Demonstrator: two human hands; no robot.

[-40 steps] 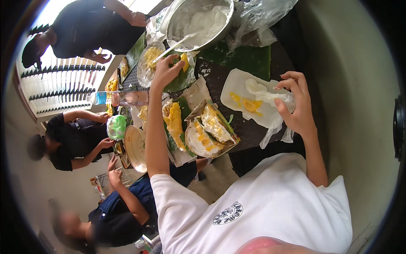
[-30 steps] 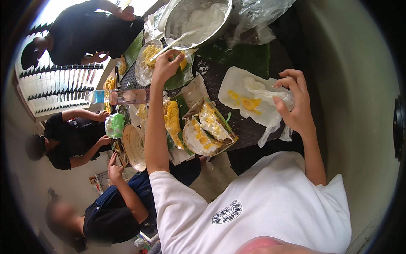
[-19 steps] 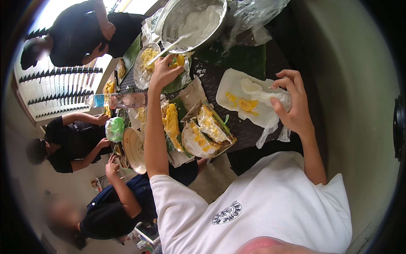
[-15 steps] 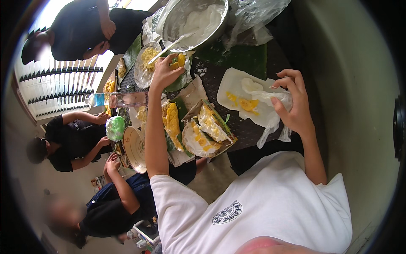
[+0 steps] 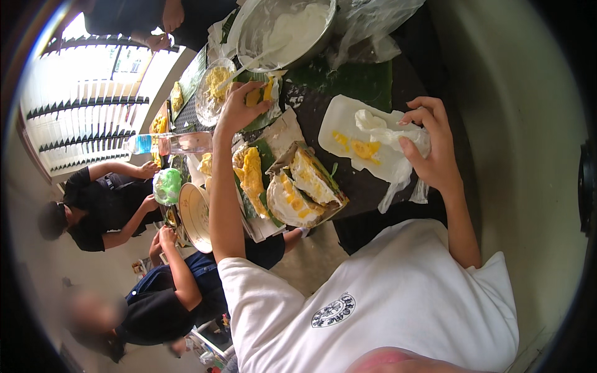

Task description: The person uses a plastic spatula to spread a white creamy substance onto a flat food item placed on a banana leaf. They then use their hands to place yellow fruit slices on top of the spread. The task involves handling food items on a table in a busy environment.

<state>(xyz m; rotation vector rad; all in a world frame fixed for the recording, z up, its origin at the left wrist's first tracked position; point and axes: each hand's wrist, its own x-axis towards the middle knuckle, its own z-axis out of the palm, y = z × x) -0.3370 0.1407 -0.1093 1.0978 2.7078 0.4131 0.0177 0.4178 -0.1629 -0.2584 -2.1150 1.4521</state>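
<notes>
My left hand [image 5: 238,110] reaches far across the dark table [image 5: 373,186] and closes on a yellow fruit piece [image 5: 254,97] lying on a green leaf beside a glass bowl [image 5: 213,87] of yellow shreds. My right hand [image 5: 433,149] grips a crumpled clear plastic bag [image 5: 387,138] with white filling. The bag rests on a white foam tray [image 5: 339,121] that carries a few yellow pieces.
A metal bowl [image 5: 292,31] of white cream with a spoon stands at the far end, beside plastic bags [image 5: 373,25] and a banana leaf [image 5: 357,78]. A cardboard tray [image 5: 305,193] holds leaf-wrapped portions. A water bottle [image 5: 171,143] lies left. Other people [image 5: 106,205] work at the left.
My left hand has shifted slightly at the leaf by the glass bowl. My right hand stays on the bag. The person at the far end has moved.
</notes>
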